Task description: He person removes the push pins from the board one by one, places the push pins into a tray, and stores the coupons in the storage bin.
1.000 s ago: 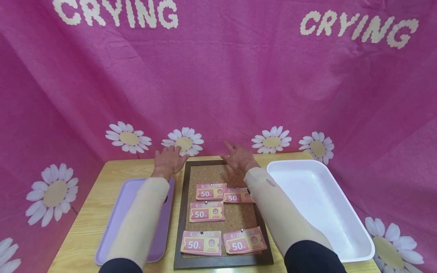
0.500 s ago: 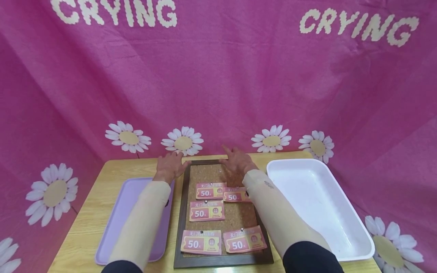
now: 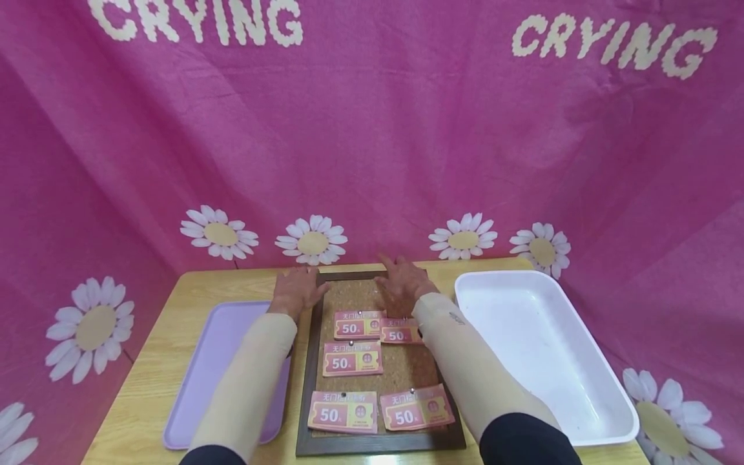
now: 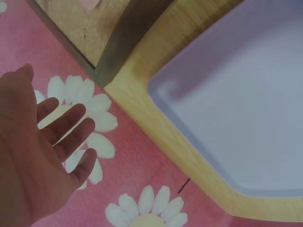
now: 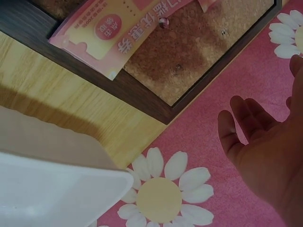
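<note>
A dark-framed cork board (image 3: 409, 368) lies on the wooden table with several pink and yellow coupons pinned to it, among them a lower-left coupon (image 3: 343, 413) and a tilted lower-right one (image 3: 417, 408). My left hand (image 3: 296, 290) hovers at the board's far left corner, fingers spread and holding nothing. Over the far right part of the board is my right hand (image 3: 403, 281), its fingers also loose and without an object. In the right wrist view, a push pin (image 5: 164, 22) fastens the coupon (image 5: 102, 33) nearest that hand.
Left of the board lies a shallow purple tray (image 3: 200, 387), partly covered by the left forearm. A deep white tray (image 3: 540, 349) stands on the right. Behind the table (image 3: 136, 387) hangs a pink curtain (image 3: 372, 148) printed with daisies.
My left hand has come down and slightly right, nearer the board's far corner. The right hand has lowered a little. Coupons and trays stay where they were.
</note>
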`<state>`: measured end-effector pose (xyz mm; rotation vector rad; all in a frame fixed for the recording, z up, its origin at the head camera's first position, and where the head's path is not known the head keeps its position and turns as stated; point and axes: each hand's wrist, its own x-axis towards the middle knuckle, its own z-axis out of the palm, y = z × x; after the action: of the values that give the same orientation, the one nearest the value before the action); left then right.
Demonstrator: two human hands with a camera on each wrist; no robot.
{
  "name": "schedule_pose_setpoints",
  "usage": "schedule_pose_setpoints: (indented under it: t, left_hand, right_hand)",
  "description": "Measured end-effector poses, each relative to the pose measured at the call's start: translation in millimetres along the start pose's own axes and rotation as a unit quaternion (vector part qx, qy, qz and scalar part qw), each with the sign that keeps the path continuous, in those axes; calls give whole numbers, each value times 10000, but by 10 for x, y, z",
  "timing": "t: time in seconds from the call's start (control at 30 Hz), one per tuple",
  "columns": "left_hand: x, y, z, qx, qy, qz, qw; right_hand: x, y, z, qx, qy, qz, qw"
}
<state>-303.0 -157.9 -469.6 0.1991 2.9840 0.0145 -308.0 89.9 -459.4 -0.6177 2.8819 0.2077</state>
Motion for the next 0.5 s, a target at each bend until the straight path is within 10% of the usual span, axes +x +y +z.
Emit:
schedule_pose_setpoints:
  t: [0.5]
  left_hand:
    - [-79, 80, 85, 47, -66, -18, 10000]
  right_hand:
    - [51, -32, 124, 625, -153, 31, 9979]
